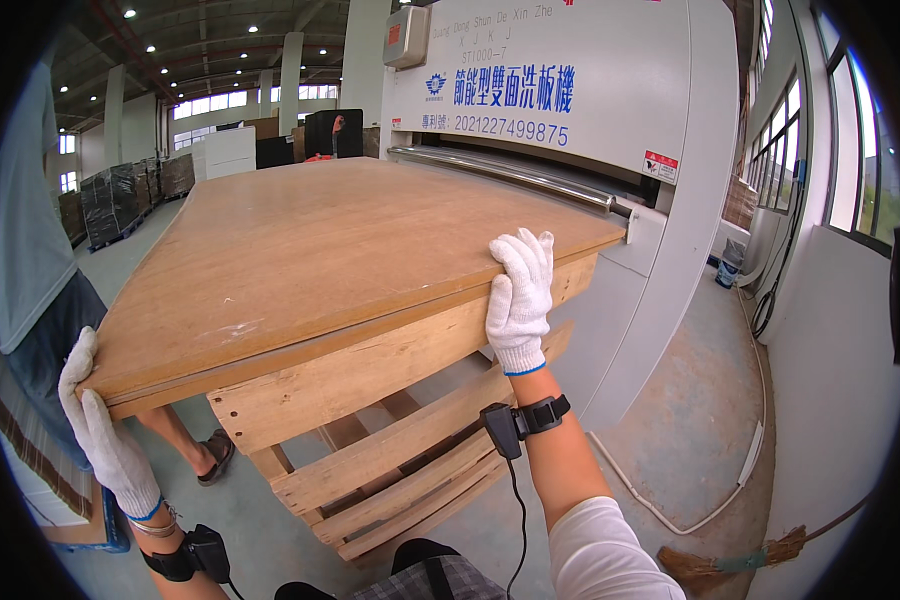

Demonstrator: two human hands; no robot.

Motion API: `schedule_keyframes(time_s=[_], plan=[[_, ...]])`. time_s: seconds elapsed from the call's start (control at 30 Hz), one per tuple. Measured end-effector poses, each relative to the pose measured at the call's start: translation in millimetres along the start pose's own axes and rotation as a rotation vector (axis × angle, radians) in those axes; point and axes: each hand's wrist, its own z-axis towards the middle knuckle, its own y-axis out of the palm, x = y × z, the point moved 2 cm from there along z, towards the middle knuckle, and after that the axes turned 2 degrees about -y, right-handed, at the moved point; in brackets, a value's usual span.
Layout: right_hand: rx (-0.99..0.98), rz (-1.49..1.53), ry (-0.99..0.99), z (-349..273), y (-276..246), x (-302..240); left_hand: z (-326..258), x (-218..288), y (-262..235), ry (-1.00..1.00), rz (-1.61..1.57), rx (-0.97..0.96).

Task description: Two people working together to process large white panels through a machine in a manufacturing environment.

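Both gloved hands grip a wide wooden board [330, 250]: left hand [95, 425] at its near-left corner, right hand [520, 295] on its right edge.

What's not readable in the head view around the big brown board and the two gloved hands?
- Left hand in a white knit glove: fingertips hidden behind the corner of the large flat brown wooden board.
- Right hand: palm side hidden; only its back shows on the board's edge.
- Pale wooden pallet stack: far side covered by the board.
- Person in grey shirt: cut off by the left rim.
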Motion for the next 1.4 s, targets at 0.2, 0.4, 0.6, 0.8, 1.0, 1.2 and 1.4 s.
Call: schedule_keyframes(time_s=[0.2,0.4,0.6,0.8,1.0,1.2,1.4], plan=[[-0.001,-0.003,-0.002,0.1,0.0,0.1,-0.2,-0.1,0.4,-0.009,0.003,0.005],[-0.004,-0.008,-0.004,0.5,-0.5,-0.8,0.1,-0.9,0.0,-0.014,-0.017,0.007],[-0.006,-0.008,-0.004,0.5,-0.4,-0.6,-0.1,0.8,1.0,-0.004,0.008,0.009],[-0.009,-0.011,-0.005,0.2,-0.1,-0.1,-0.3,0.2,0.0,0.004,0.032,0.009],[-0.008,-0.012,0.000,-0.2,0.0,0.4,-0.2,-1.5,-0.8,-0.020,0.012,0.014],[0.001,0.000,0.000,0.2,0.3,0.1,-0.3,-1.6,-0.6,-0.015,0.004,0.003],[-0.001,-0.003,0.000,0.0,0.0,0.4,0.1,-3.1,-1.5,-0.017,-0.018,0.004]])
